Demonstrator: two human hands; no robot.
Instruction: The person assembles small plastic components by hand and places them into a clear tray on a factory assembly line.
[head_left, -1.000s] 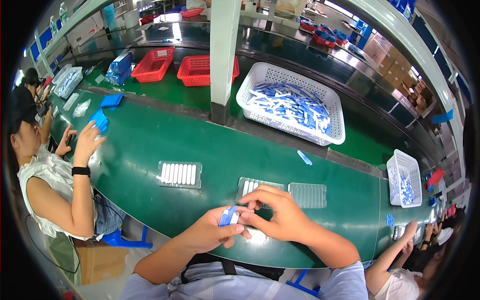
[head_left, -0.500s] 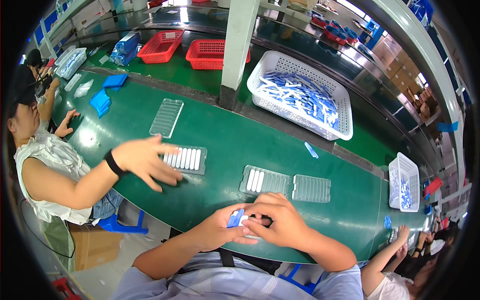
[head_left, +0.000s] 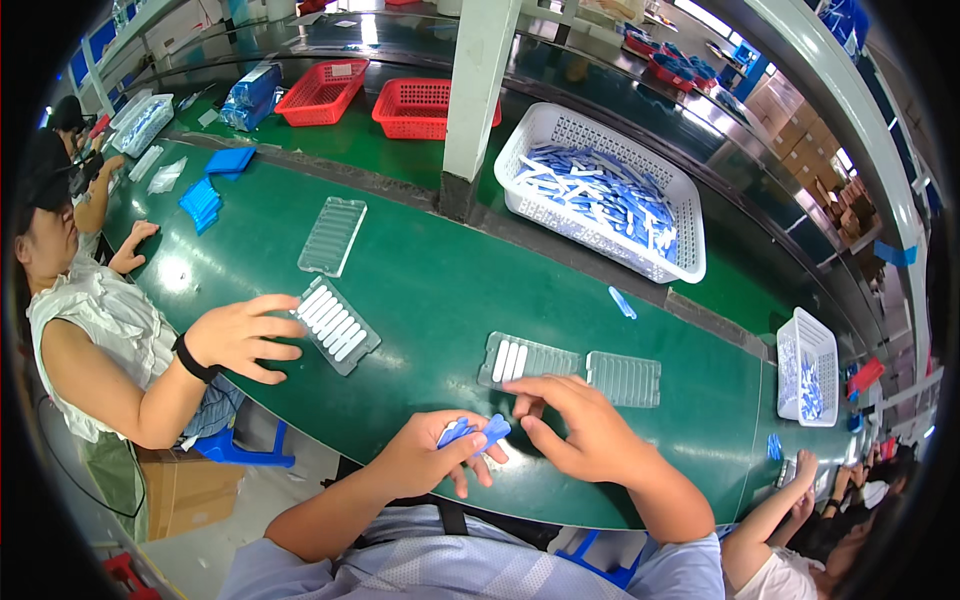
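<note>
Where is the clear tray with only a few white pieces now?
In the head view, the part-filled tray lies slightly right of centre on the green table, just beyond the right hand and left of an empty clear tray.

Wears a soft, pale blue shirt (head_left: 430, 575) at 6 o'clock, with a whiter patch (head_left: 480, 570) of tiny dots, like netting, on the front. Has short, loose sleeves: a left sleeve (head_left: 275, 570) at 7 o'clock and a right sleeve (head_left: 690, 558) at 5 o'clock, both plain pale blue, with little folds. Shows a flat black strap (head_left: 453, 518) near 6 o'clock, at the shirt's top edge. Has bare forearms (head_left: 335, 510), a bare left hand (head_left: 425, 447) and a bare right hand (head_left: 572, 432).
</note>
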